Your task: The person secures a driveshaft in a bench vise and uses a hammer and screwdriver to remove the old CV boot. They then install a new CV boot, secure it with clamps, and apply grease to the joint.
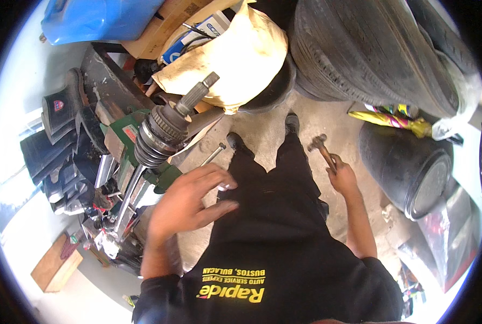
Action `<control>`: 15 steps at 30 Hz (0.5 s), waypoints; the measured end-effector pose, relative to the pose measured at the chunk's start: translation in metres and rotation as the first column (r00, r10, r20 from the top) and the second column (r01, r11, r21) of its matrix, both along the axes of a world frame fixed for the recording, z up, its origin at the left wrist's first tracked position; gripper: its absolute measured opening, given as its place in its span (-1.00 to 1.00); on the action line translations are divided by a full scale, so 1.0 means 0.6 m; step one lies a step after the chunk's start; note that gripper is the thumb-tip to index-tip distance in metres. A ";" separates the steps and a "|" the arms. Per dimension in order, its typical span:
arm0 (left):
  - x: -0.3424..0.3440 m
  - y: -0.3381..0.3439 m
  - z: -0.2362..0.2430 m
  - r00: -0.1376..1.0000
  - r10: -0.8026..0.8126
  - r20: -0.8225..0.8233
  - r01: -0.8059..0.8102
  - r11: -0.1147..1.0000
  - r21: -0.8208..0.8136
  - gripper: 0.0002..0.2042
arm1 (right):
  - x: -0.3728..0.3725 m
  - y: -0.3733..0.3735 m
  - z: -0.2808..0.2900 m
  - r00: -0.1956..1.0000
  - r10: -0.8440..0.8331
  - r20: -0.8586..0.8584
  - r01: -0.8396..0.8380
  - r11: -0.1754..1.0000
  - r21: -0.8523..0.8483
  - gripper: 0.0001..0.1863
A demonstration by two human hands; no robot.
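Note:
My right hand (pixel 342 177) is wrapped round the wooden handle of a hammer (pixel 325 155), held low at my right side with its metal head pointing away from me. In front of my belly, my left hand (pixel 195 197) is raised with thumb and fingers apart, and nothing shows in it. A little beyond it stands a greasy CV axle (pixel 162 129), its splined stub tilted up to the right and its ribbed black boot below. The axle's bar lies along a green bench vise (pixel 126 137); the jaws' grip on it is partly hidden. The vise's bar handle (pixel 214 155) sticks out near my left fingers.
Large black tyres (pixel 354 48) are stacked at the far right, with a yellow packet (pixel 392 123) beside them. A black drum (pixel 406 167) lies right of my legs. Ahead is a black tub (pixel 276 89) with a cream sheet (pixel 235 59). Cluttered parts (pixel 68 162) crowd the left.

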State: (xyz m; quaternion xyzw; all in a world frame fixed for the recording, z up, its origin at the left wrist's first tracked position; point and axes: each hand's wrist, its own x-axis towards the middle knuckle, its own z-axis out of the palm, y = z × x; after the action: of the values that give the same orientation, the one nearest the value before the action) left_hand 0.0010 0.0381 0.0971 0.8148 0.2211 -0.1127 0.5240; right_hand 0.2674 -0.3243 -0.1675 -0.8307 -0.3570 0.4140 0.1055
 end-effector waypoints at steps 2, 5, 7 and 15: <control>0.032 -0.019 -0.027 0.997 0.055 -0.055 -0.050 0.995 0.084 -0.70 | 0.046 -0.023 -0.006 0.998 0.059 -0.006 -0.060 0.994 -0.086 -0.41; 0.062 -0.037 -0.066 0.982 0.183 -0.045 -0.171 0.967 0.190 -0.71 | 0.124 -0.035 -0.010 0.982 0.189 0.018 -0.181 0.958 -0.225 -0.41; 0.069 -0.041 -0.086 0.969 0.244 -0.036 -0.228 0.941 0.249 -0.71 | 0.166 -0.024 -0.018 0.951 0.302 0.067 -0.276 0.926 -0.258 -0.41; 0.091 -0.079 -0.155 0.960 0.278 -0.044 -0.272 0.956 0.113 -0.74 | 0.219 0.064 -0.006 0.943 0.298 0.148 -0.262 0.939 -0.222 -0.39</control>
State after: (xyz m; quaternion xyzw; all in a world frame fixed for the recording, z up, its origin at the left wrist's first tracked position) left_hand 0.0559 -0.0093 0.0042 0.7991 0.3534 -0.0508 0.4837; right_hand 0.3991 -0.2860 -0.1710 -0.8115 -0.4366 0.3818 -0.0710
